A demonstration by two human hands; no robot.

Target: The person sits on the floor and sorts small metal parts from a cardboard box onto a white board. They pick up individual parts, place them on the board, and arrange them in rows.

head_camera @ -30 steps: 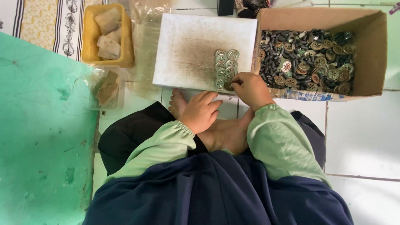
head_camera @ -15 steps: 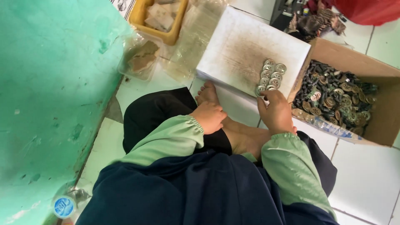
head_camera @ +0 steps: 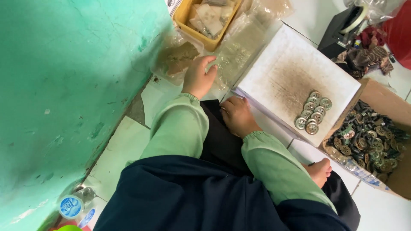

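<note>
The left hand [head_camera: 198, 77] is reaching to the far left of the scene, fingers loosely curled and half open, resting on a heap of clear plastic bags [head_camera: 239, 42] that is lying on the tiled floor [head_camera: 124, 145] against the green wall [head_camera: 64, 85]; whether it is already pinching a bag I cannot tell, since the film is see-through and the fingertips are partly lost in it. The right hand [head_camera: 236, 116] is lying nearer, on the dark cloth of the lap, fingers bent and holding nothing that I can see, just beside the near edge of the white board [head_camera: 295, 64].

On that board, towards its right end, small round metal discs [head_camera: 312, 112] are sitting in two short rows, touching one another; just right of them a cardboard box [head_camera: 376, 98] is holding a dense pile of similar parts [head_camera: 368, 141]; a yellow tray [head_camera: 188, 17] with pale bagged pieces is standing at the far side, beyond the bags.

The danger, as I judge it, is in the slippery film; the hand may be lifting several bags stuck together, or dragging the heap against the tray; the right forearm is lying close to the board, so a careless swing could be nudging it and scattering the rows; a bare foot [head_camera: 319, 171] is resting near the box.
</note>
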